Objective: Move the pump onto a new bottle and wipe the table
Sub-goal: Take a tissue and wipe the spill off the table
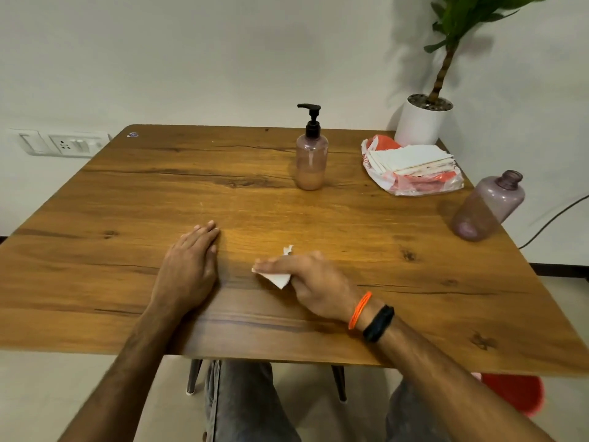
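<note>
Our right fingers [271,266] are pressing a tissue [280,280] to the table [127,193]; left hand [191,266] is lying flat, fingers together. The pump [310,118] is sitting on its bottle [311,164], so we judge only wiping is remaining.

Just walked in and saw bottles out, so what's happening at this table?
A person sits at the wooden table, wiping it. The right hand presses a crumpled white tissue against the surface near the front edge, while the left hand lies flat beside it, holding nothing. The black pump already sits on a bottle partly filled with liquid. A second bottle stands open and capless near the right edge.
</note>
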Demonstrator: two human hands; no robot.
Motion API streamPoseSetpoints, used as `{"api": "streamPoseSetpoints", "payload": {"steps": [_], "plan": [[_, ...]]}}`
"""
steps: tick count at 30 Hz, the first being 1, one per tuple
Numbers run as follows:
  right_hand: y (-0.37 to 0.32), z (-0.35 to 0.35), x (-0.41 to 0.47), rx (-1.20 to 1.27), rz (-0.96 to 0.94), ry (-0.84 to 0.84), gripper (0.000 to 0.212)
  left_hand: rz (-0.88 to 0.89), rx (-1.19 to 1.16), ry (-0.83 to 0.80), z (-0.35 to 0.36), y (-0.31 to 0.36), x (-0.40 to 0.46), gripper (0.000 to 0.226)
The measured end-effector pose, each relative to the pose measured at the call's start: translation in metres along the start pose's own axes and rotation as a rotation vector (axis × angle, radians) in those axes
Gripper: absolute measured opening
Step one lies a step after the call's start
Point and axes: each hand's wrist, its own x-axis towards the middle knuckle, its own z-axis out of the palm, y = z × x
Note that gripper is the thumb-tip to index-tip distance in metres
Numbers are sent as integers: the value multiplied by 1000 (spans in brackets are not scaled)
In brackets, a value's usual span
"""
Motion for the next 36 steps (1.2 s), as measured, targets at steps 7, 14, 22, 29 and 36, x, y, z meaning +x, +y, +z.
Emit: {"api": "streamPoseSetpoints", "payload": {"steps": [7,14,22,29,36], "plan": [[77,-64,54,-156,349,334,56,12,-23,0,-3,2,-2,56],[66,-32,40,-217,278,170,54,13,-27,7,-4,7,-2,56],[28,-23,-2,21,130,129,58,9,-23,-2,-3,5,0,58],[100,-70,47,-241,443,269,57,11,-23,13,-4,12,-2,58],[56,-19,4,-188,223,176,55,11,-18,14,-2,7,-1,57]]}}
